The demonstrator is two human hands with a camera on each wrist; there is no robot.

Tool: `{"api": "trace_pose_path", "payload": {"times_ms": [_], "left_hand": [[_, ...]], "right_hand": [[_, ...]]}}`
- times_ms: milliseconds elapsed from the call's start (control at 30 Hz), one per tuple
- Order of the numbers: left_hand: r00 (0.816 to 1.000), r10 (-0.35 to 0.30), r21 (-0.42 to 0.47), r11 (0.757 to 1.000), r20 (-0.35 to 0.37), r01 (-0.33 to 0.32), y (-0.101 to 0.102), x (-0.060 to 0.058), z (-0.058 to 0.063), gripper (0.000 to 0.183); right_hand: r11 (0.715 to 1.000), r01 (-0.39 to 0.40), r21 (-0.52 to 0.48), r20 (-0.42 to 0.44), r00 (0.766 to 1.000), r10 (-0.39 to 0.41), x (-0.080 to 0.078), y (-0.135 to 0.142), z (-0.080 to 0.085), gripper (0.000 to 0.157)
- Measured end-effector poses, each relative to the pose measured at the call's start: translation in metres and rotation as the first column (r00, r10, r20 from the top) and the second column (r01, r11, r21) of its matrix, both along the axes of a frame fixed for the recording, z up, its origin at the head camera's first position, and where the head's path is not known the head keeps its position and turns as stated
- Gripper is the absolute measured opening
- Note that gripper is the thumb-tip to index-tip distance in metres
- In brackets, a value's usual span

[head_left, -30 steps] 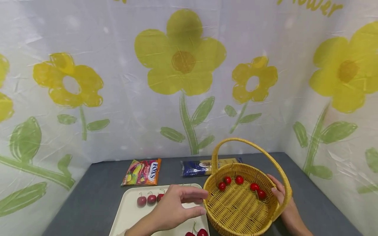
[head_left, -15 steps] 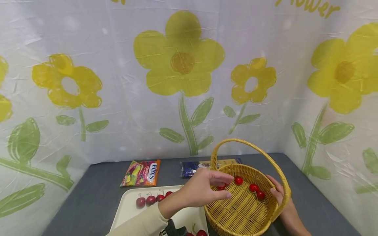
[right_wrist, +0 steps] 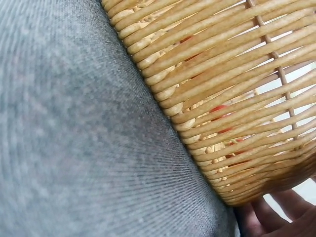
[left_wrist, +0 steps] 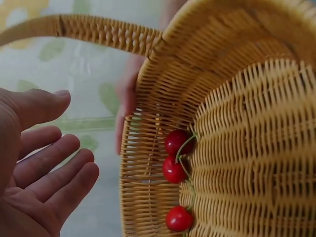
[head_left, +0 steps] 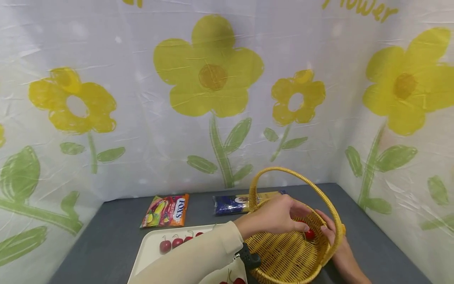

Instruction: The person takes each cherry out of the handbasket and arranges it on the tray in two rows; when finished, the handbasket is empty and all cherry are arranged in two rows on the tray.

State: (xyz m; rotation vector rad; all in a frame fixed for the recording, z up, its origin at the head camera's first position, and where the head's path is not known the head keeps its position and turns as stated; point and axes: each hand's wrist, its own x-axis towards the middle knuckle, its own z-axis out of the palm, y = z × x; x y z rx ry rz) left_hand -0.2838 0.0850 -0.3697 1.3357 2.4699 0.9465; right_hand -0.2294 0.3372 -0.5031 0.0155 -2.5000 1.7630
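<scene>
A yellow wicker basket [head_left: 283, 260] with a tall arched handle stands at the right, with red cherries [left_wrist: 178, 218] lying along the inside of its wall. My left hand [head_left: 280, 217] reaches in under the handle, over the basket. Its fingers are loosely bent and hold nothing, as the left wrist view of the left hand [left_wrist: 49, 168] shows. My right hand [head_left: 337, 240] holds the basket's right side at the rim. In the right wrist view, fingers [right_wrist: 291, 205] lie against the outer wicker wall.
A cream tray [head_left: 145, 252] with several dark red cherries [head_left: 165, 246] stands left of the basket, partly behind my left sleeve. Behind them lie a Fox's candy bag [head_left: 166, 211] and a blue and gold packet [head_left: 230, 205]. A flower-printed curtain [head_left: 142, 165] borders the dark table [head_left: 95, 244].
My left hand has moved right from above the tray to over the inside of the basket, its forearm now crossing the tray. The right hand stays at the basket's side.
</scene>
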Motion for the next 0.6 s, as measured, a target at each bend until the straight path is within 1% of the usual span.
{"api": "trace_pose_path", "payload": {"times_ms": [33, 167, 267, 400, 500, 600], "left_hand": [[1.000, -0.001, -0.016, 1.000, -0.018, 0.000, 0.005, -0.002, 0.000, 0.040], [0.999, 0.006, -0.075, 0.997, -0.035, -0.009, 0.022, -0.011, -0.005, 0.038], [0.999, 0.030, -0.120, 0.992, -0.040, -0.034, 0.034, -0.017, -0.012, 0.038], [0.996, 0.056, -0.199, 0.978, -0.069, -0.069, 0.048, -0.025, -0.026, 0.034], [0.995, 0.039, -0.252, 0.966, -0.090, -0.060, 0.056, -0.029, -0.036, 0.026], [0.993, 0.009, -0.277, 0.960, -0.120, -0.042, 0.065, -0.030, -0.043, 0.015]], "right_hand": [[1.000, 0.001, 0.001, 0.002, 1.000, -0.001, 0.000, 0.000, 0.000, 0.057], [1.000, 0.003, 0.010, 0.016, 1.000, -0.003, -0.001, 0.000, 0.000, 0.058], [1.000, 0.002, 0.006, 0.027, 1.000, -0.002, -0.002, 0.001, 0.000, 0.059], [1.000, -0.003, -0.017, 0.015, 1.000, 0.003, -0.002, 0.000, -0.001, 0.059], [1.000, -0.002, -0.025, -0.002, 1.000, 0.002, -0.001, 0.000, -0.001, 0.058], [1.000, 0.007, -0.021, -0.003, 1.000, -0.007, -0.001, 0.000, -0.002, 0.057]]}}
